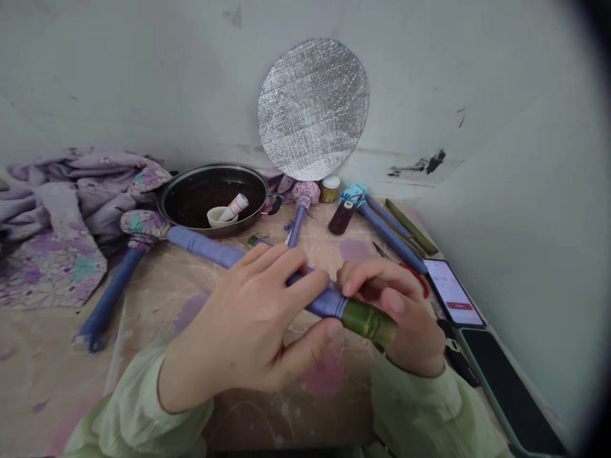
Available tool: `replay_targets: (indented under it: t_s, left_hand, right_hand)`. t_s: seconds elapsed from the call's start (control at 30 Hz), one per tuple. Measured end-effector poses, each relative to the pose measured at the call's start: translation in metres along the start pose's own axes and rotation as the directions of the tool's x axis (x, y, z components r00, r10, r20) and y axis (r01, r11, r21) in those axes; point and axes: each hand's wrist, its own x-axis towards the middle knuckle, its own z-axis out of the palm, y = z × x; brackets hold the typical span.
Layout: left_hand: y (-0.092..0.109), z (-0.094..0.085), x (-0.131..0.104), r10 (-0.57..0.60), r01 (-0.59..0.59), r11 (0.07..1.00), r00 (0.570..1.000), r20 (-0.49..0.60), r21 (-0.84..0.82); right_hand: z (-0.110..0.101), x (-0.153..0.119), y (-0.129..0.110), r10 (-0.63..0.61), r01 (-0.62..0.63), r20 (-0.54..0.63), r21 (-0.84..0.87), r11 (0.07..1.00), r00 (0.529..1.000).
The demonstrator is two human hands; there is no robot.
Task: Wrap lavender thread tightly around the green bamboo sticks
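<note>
On the patterned tabletop cover [157,324] lie a pan [191,226], cloth-headed sticks [114,286], fabric [67,222], a thread spool [340,219] and phones [513,388].

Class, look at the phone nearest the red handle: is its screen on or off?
On: the phone shows a lit, pale display with a red bar near its lower end.

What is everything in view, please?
wrapped rod: 1, blue and green, in hands
pan: 1, dark, back left
cup: 1, white, in pan
roll: 1, white, in cup
disc: 1, silver, against wall
padded sticks: 3, blue, across tablecloth
jar: 1, yellow, back
spool: 1, purple, middle
stalks: 2+, green, right
phones: 2, black, right
handle: 1, red, right
fabric: 1, lilac, left
tablecloth: 1, pinkish, beneath
wall: 1, grey, behind
unclear item: 1, black, right
sleeves: 2, green, front
hands: 2, bare, centre
</note>
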Motion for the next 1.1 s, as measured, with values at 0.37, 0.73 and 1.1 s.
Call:
replay_targets:
  t_s: [0.37, 0.73, 1.1]
  left_hand:
    - [-0.002, -0.002, 0.0, 0.003, 0.003, 0.998, 0.997, -0.076, 0.068]
    - [0.002, 0.001, -0.003, 0.025, -0.019, 0.999, 0.993, -0.119, 0.051]
    - [-0.004, 0.013, 0.001, 0.053, -0.06, 0.99, 0.996, -0.065, -0.124]
  right_hand:
    - [0.006, -0.005, 0.008, -0.365, 0.358, 0.074, -0.442, 0.822, 0.928]
    - [0.008, -0.006, 0.01, -0.344, 0.294, -0.046, -0.423, 0.857, 0.938]
    - [-0.002, -0.002, 0.013, -0.196, 0.104, -0.286, -0.309, 0.946, 0.938]
